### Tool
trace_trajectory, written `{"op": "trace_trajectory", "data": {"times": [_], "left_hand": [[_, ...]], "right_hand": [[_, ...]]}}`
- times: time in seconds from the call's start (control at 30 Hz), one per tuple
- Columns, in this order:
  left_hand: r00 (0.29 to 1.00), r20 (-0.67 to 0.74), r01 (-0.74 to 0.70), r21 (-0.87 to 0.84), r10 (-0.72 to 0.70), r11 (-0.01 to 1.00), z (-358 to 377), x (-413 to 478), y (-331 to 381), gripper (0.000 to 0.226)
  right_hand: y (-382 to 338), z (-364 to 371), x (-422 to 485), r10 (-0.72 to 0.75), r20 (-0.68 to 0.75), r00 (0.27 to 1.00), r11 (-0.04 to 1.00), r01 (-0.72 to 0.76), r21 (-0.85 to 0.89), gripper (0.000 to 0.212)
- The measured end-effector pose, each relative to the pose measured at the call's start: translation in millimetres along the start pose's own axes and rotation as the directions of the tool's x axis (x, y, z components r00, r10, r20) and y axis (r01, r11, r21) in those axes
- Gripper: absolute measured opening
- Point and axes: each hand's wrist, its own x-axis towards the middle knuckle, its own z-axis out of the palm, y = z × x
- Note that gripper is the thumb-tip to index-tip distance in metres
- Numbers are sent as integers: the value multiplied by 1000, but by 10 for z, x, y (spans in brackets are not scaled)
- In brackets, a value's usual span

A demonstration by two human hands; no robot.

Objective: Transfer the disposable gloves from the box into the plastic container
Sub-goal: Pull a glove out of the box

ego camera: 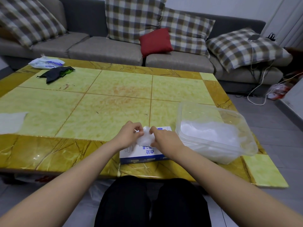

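Observation:
A white and blue glove box lies flat near the table's front edge. A bunch of thin white disposable gloves sticks up from its top. My left hand pinches the bunch from the left and my right hand pinches it from the right, directly above the box. Just right of the box stands a clear plastic container, open at the top, with a pile of white gloves inside it.
The yellow-green tiled table carries a black cloth and a white packet at the far left, and a white sheet at the left edge. A grey sofa with checked cushions stands behind. Cables lie on the floor at the right.

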Motion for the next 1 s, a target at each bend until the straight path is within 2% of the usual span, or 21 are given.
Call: {"op": "trace_trajectory", "data": {"times": [0.1, 0.37, 0.4, 0.53, 0.67, 0.77, 0.87, 1.0], "left_hand": [[1000, 2, 10, -38, -10, 999, -1, -8, 7, 25], [999, -20, -27, 9, 27, 1000, 62, -32, 41, 19], [999, 4, -33, 37, 33, 999, 70, -35, 55, 20], [999, 50, 6, 189, -16, 982, 105, -50, 101, 50], [997, 55, 32, 393, -58, 919, 150, -65, 145, 58], [997, 46, 31, 468, -59, 883, 175, -71, 190, 56], [995, 73, 28, 459, -70, 888, 184, -73, 186, 59], [982, 156, 54, 309, -107, 949, 128, -79, 173, 70]], "right_hand": [[-15, -14, 14, 20, -25, 999, 1000, -20, -19, 32], [-74, -66, 74, 36, -152, 988, 996, -48, -70, 16], [-68, -82, 68, 29, -161, 987, 997, -41, -69, 15], [-44, -169, 4, -12, -171, 985, 999, 4, -47, 16], [-50, -295, -37, -49, -215, 975, 998, 40, -47, 13], [4, -378, -26, 0, -266, 964, 999, -12, -44, 12], [56, -330, -21, 106, -271, 957, 994, -105, 20, 12], [55, -251, -23, 65, -157, 985, 987, -40, 158, 29]]}}
